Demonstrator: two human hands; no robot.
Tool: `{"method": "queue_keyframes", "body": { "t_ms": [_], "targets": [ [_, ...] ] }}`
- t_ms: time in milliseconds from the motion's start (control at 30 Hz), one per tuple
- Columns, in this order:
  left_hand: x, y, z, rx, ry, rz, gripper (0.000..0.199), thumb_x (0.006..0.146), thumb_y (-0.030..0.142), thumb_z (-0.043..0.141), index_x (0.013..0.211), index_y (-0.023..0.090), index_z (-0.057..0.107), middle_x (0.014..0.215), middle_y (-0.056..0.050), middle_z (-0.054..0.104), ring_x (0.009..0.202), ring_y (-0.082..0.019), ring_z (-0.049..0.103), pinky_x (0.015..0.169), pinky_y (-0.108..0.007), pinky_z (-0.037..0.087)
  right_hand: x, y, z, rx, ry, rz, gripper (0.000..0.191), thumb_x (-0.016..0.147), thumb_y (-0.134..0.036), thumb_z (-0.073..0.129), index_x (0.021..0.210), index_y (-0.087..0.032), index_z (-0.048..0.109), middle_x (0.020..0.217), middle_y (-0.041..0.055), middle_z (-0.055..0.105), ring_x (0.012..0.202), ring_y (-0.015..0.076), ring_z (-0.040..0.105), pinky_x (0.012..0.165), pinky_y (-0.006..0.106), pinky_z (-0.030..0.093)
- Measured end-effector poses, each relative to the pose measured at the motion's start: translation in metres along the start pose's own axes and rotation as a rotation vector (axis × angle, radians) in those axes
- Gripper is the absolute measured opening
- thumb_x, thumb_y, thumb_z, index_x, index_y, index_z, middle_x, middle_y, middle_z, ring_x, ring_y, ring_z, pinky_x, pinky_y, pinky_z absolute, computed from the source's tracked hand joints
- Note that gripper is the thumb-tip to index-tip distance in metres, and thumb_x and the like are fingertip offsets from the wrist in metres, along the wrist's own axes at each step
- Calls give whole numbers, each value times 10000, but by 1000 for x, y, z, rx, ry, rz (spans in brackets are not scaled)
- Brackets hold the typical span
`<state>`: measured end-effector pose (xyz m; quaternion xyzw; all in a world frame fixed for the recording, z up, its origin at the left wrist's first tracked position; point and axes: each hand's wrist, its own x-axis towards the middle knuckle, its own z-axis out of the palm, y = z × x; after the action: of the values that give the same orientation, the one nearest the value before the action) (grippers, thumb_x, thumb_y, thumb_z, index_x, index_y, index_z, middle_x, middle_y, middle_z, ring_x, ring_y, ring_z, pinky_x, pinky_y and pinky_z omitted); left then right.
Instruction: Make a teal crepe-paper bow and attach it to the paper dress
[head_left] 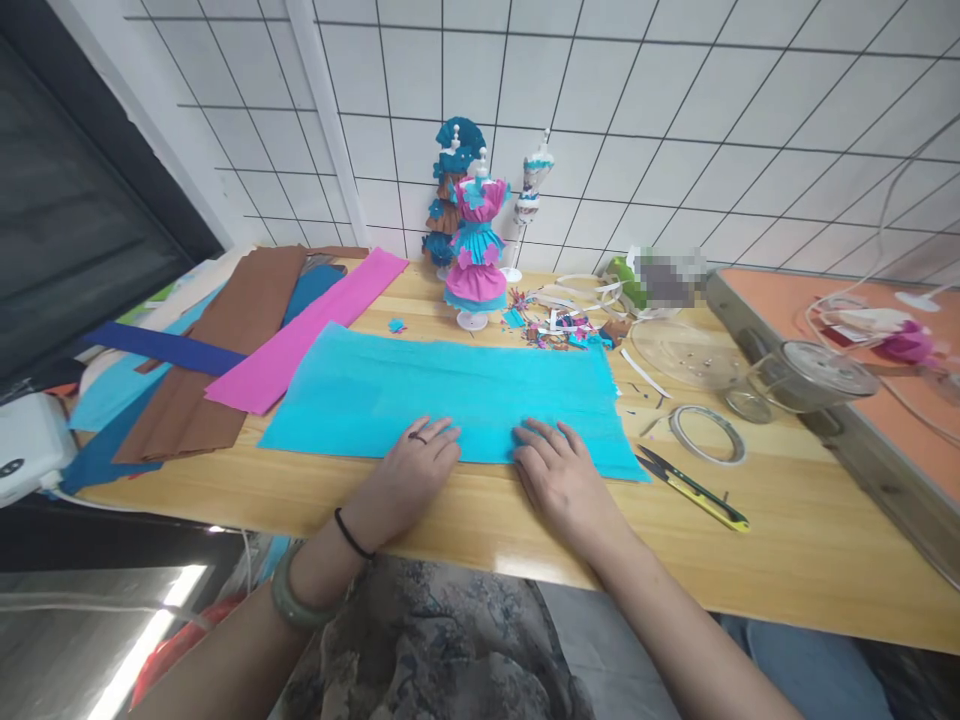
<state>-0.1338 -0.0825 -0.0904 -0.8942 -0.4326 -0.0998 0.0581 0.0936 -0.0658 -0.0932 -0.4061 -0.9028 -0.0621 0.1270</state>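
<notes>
Wooden table: pale, glossy top [480,515] set against a white tiled wall [600,80].
Turquoise sheet: spread flat [442,385] across the middle of the table, its long near edge under the fingertips; faint creases run along it, and its right end looks ragged.
Handling: probably crepe paper, so light, soft and limp, easily torn or stretched; best taken gently by two corners, or supported along a long edge.
Left hand: palm down [416,470], fingers lying fairly close together on the near edge.
Right hand: palm down [562,475], fingers a little spread and bent on the same edge, well apart from the left; neither visibly pinches the paper, though the undersides are hidden.
Yellow-handled cutting tool: just beside the near right corner [694,495], tape roll [709,460] behind it.
Pink strip: slanting [307,335] by the sheet's left end, over brown paper [247,300].
Dressed figure: pink and turquoise [478,240], standing behind the sheet, paper scraps [559,325] to its right.
</notes>
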Motion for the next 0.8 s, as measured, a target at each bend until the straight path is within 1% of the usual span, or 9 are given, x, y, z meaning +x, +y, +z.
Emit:
{"method": "queue_keyframes", "body": {
  "t_ms": [67, 167, 267, 433, 533, 667, 733, 800],
  "targets": [
    [2, 0, -3, -5, -45, -9, 199, 880, 148, 375, 946, 124, 561, 1251, -124, 523, 1245, -251, 384, 1032, -467, 302, 3, -2, -4, -9, -48, 26, 183, 883, -174, 406, 938, -149, 579, 1253, 114, 532, 1198, 288, 412, 985, 492, 279],
    [5, -1, -8, -29, -103, -26, 199, 874, 167, 374, 944, 128, 557, 1293, -129, 487, 1261, -266, 363, 1030, -488, 291, 7, -4, -12, -1, -126, 56, 211, 879, -205, 385, 932, -134, 576, 1288, 151, 490, 1204, 299, 406, 972, 477, 304],
    [8, -2, -13, -65, -141, -32, 190, 867, 172, 376, 904, 133, 558, 1306, -128, 476, 1260, -273, 366, 1019, -491, 307, 9, -7, -18, 20, -203, 49, 219, 864, -217, 385, 924, -127, 576, 1304, 177, 467, 1227, 315, 384, 979, 492, 294],
    [9, -4, -19, -109, -176, -16, 189, 876, 187, 370, 853, 143, 553, 1326, -122, 456, 1264, -275, 361, 1000, -492, 340, 10, -5, -26, 89, -301, 30, 187, 833, -204, 411, 899, -137, 573, 1340, 181, 424, 1270, 337, 324, 987, 521, 276],
    [7, -5, -19, -88, -144, 6, 193, 881, 186, 371, 836, 140, 553, 1340, -121, 438, 1274, -282, 343, 1007, -510, 328, 11, -3, -28, 125, -317, 19, 180, 829, -207, 418, 891, -138, 572, 1348, 185, 412, 1280, 341, 305, 991, 512, 280],
    [2, -2, -18, -8, -48, 82, 212, 881, 157, 379, 777, 130, 562, 1323, -112, 458, 1297, -294, 293, 1038, -543, 271, 10, 0, -28, 173, -321, 16, 173, 824, -202, 423, 890, -142, 571, 1359, 175, 401, 1292, 340, 281, 995, 510, 284],
    [-2, -1, -17, 24, -6, 116, 231, 887, 164, 384, 758, 123, 571, 1310, -111, 471, 1297, -290, 291, 1054, -528, 260, 9, 1, -29, 199, -322, 7, 167, 819, -199, 431, 888, -148, 574, 1361, 164, 403, 1296, 346, 270, 991, 524, 284],
    [-5, 0, -16, 37, 19, 135, 236, 894, 179, 387, 784, 118, 587, 1298, -109, 483, 1288, -278, 311, 1065, -496, 268, 8, 3, -30, 231, -325, -9, 155, 812, -196, 443, 872, -159, 582, 1362, 144, 409, 1300, 352, 256, 980, 546, 289]
  ]
}}
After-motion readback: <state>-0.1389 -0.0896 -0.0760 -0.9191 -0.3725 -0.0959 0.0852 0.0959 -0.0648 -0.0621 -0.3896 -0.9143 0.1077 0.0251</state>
